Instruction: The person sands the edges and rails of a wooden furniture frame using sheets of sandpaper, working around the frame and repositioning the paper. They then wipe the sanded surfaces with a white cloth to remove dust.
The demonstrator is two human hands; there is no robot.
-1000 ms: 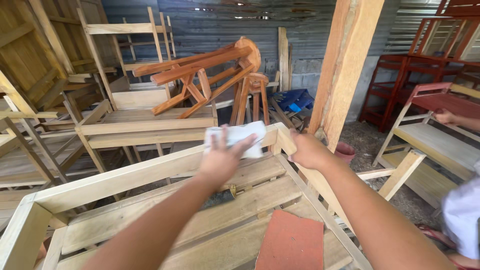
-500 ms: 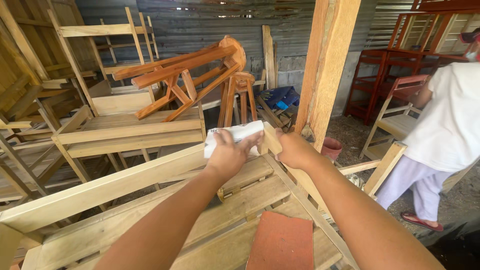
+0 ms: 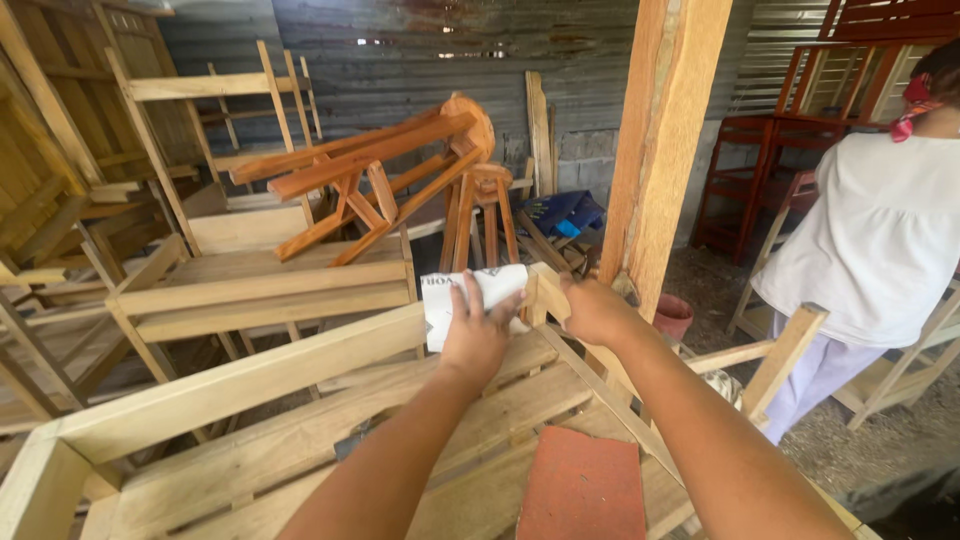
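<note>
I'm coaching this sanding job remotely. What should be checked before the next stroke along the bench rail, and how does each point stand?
1. Left hand flat on the white sandpaper sheet: ok.
2. Sheet lying on the bench's top rail: ok.
3. Right hand gripping the rail corner to steady it: ok.
4. Rail ahead of the sheet free of objects: ok.
5. Nearby person in a white shirt standing apart from the bench: ok.
6. Sheet's grit wear: cannot tell.
</note>
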